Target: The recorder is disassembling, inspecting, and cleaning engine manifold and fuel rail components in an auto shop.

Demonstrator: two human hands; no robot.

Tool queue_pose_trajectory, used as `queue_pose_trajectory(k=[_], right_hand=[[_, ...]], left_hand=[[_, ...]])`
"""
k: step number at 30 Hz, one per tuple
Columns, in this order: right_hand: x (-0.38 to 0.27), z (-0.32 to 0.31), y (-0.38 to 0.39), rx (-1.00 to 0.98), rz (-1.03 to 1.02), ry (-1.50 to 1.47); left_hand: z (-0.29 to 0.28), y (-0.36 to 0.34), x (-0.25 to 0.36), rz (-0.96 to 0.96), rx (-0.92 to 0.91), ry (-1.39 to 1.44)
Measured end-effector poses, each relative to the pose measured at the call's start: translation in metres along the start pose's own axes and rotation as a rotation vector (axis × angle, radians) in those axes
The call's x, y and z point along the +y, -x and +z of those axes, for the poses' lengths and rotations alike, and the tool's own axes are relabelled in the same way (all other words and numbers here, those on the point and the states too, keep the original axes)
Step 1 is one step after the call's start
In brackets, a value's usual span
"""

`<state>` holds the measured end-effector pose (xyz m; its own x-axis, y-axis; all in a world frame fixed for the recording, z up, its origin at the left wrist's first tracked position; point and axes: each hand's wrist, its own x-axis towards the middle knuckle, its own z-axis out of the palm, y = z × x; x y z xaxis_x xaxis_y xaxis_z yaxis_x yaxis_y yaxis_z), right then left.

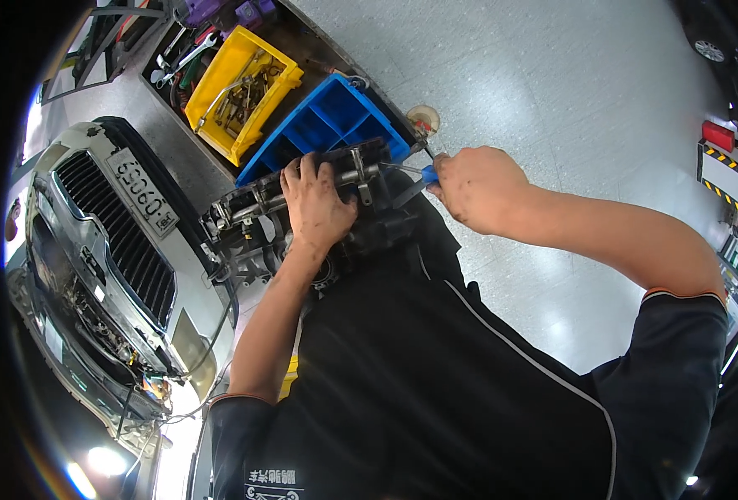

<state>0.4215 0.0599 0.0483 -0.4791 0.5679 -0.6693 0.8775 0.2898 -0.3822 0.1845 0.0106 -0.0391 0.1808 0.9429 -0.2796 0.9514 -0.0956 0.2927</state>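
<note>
A dark engine part (377,225) with a silver metal rail (256,208) along its top lies in front of me, close to my body. My left hand (317,204) rests over the rail, fingers bent across its far side and thumb on the near side, gripping it. In my right hand (484,190) is a screwdriver (429,174), held by its blue handle. The thin shaft points left and reaches the right end of the engine part. Where exactly its tip touches cannot be made out.
Beyond the part stand a blue divided bin (327,117) and a yellow bin (234,52) of bolts, on a cart with wrenches (187,60). A car front (127,242) with its hood raised is at the left. A round pale object (423,118) sits past the cart.
</note>
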Motion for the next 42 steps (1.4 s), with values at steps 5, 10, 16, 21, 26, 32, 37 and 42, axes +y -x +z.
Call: queue_pose_trajectory(k=[5, 10, 16, 21, 26, 32, 37, 42], right_hand=[[0.019, -0.013, -0.018, -0.192, -0.008, -0.024], [0.022, -0.004, -0.012, -0.164, -0.055, -0.004], [0.034, 0.005, -0.017, -0.148, -0.038, 0.098], [0.057, 0.008, -0.024, -0.199, -0.005, 0.081], [0.069, 0.021, -0.032, -0.168, -0.038, 0.126], [0.085, 0.030, -0.038, -0.081, -0.165, 0.108], [0.084, 0.032, -0.039, -0.073, -0.184, 0.113], [0.058, 0.017, -0.025, -0.122, -0.070, 0.142]], left_hand=[[-0.001, 0.001, -0.001, -0.011, -0.015, 0.012], [0.004, 0.003, -0.003, -0.008, -0.003, 0.017], [0.000, 0.003, -0.001, -0.018, -0.033, 0.028], [0.000, 0.002, -0.001, 0.008, -0.007, 0.026], [-0.001, 0.004, -0.001, -0.006, -0.012, 0.012], [0.000, 0.001, -0.002, -0.029, -0.058, 0.012], [-0.001, 0.003, -0.002, -0.036, -0.053, 0.034], [-0.003, 0.002, -0.005, 0.021, -0.038, 0.030]])
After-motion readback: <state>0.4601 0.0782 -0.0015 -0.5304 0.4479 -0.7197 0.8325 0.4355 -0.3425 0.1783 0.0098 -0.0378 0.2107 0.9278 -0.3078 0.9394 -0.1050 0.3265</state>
